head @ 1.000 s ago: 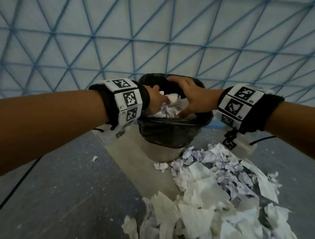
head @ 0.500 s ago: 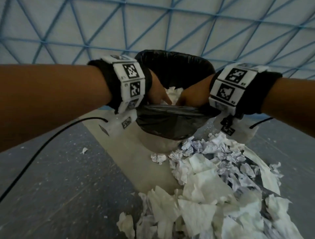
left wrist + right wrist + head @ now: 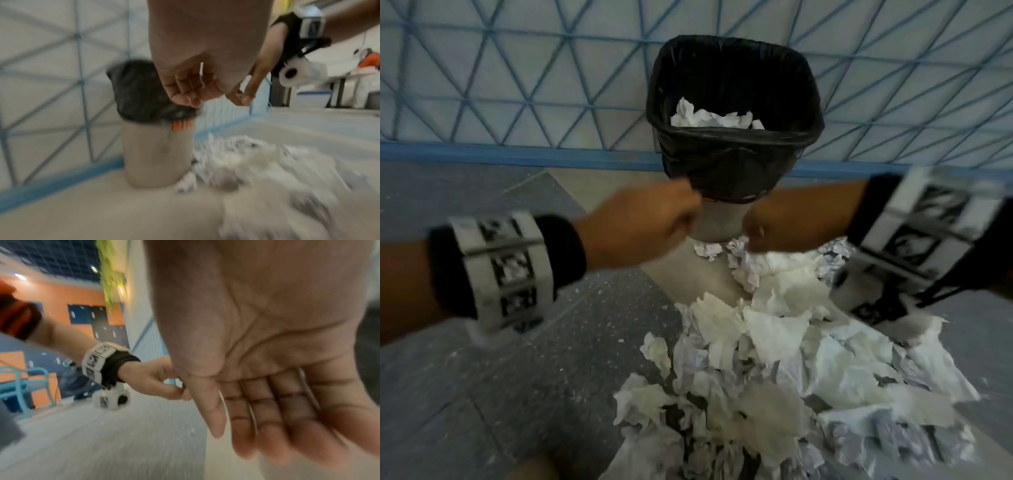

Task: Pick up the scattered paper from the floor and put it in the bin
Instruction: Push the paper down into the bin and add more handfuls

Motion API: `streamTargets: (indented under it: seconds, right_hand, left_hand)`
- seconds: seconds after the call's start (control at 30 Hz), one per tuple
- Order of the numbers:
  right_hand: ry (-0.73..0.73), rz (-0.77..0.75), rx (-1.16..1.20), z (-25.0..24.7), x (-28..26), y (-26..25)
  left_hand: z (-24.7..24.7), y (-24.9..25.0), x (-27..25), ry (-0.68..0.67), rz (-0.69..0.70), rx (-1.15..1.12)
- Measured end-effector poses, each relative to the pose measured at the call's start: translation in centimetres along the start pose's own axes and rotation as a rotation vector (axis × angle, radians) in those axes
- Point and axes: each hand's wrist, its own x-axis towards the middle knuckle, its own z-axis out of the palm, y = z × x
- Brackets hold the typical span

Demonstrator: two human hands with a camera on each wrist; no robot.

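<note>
A grey bin [image 3: 717, 222] lined with a black bag [image 3: 732, 102] stands against the wall, with crumpled white paper [image 3: 709, 118] inside it. A big heap of scattered paper [image 3: 791, 359] covers the floor in front of the bin. My left hand [image 3: 654, 219] hangs in front of the bin's base, fingers loosely curled and holding nothing [image 3: 185, 91]. My right hand [image 3: 774, 229] is just above the far end of the heap, palm bare and fingers relaxed [image 3: 267, 402]. Both hands are blurred by motion.
A white wall with a blue triangle pattern [image 3: 517, 85] and a blue skirting strip [image 3: 517, 154] runs behind the bin. Grey speckled floor [image 3: 534, 377] lies to the left of the heap. A single paper ball [image 3: 707, 248] lies at the bin's foot.
Both hands have come out of the bin and dropped down in front of it. The paper they pressed in stays inside the bin. The head view has tilted down.
</note>
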Motion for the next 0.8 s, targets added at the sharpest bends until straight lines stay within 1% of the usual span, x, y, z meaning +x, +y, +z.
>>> streamTargets:
  seconds: [0.07, 0.1, 0.13, 0.17, 0.2, 0.3, 0.4, 0.47, 0.53, 0.6, 0.67, 0.73, 0.8]
  right_hand:
    - [-0.105, 0.020, -0.038, 3.3, 2.2, -0.2]
    - [-0.106, 0.052, -0.021, 4.9, 3.3, 0.0]
    - [-0.091, 0.082, -0.001, 6.6, 4.3, 0.4]
    - [-0.073, 0.107, 0.009, 8.2, 5.2, 0.9]
    - [-0.075, 0.145, 0.014, 9.8, 5.9, 1.4]
    - [-0.072, 0.225, 0.059, 13.1, 7.0, 3.3]
    - [-0.003, 0.290, 0.205, 14.6, 8.3, 5.2]
    - [0.061, 0.283, 0.254, 14.9, 9.6, 5.6]
    - [0.086, 0.201, 0.270, 15.0, 10.9, 5.1]
    - [0.062, 0.085, 0.227, 15.1, 12.5, 4.0]
    - [0.052, -0.013, 0.155, 15.1, 13.8, 2.8]
    - [0.070, -0.052, 0.101, 15.0, 14.6, 2.1]
    - [0.074, -0.043, 0.098, 14.6, 14.8, 1.6]
  left_hand:
    - [4.1, 0.0, -1.3, -0.333, -0.091, 0.009]
    - [6.0, 0.0, -1.6, -0.494, -0.142, -0.004]
    - [7.7, 0.2, -1.8, -0.614, -0.179, -0.033]
    - [9.3, 0.4, -1.8, -0.690, -0.196, -0.059]
    - [10.6, 0.8, -1.7, -0.727, -0.192, -0.075]
    - [13.8, 2.2, -1.5, -0.768, -0.106, -0.081]
    - [15.7, 3.0, -1.3, -0.773, 0.001, -0.013]
    - [16.3, 3.1, -1.3, -0.766, 0.040, 0.025]
    - [16.5, 2.7, -1.2, -0.742, 0.045, 0.021]
    - [16.2, 2.0, -1.2, -0.741, 0.020, -0.022]
    - [15.6, 1.3, -1.1, -0.733, -0.045, -0.116]
    - [14.8, 0.7, -0.9, -0.687, -0.128, -0.224]
    - [13.6, 0.1, -0.9, -0.624, -0.207, -0.299]
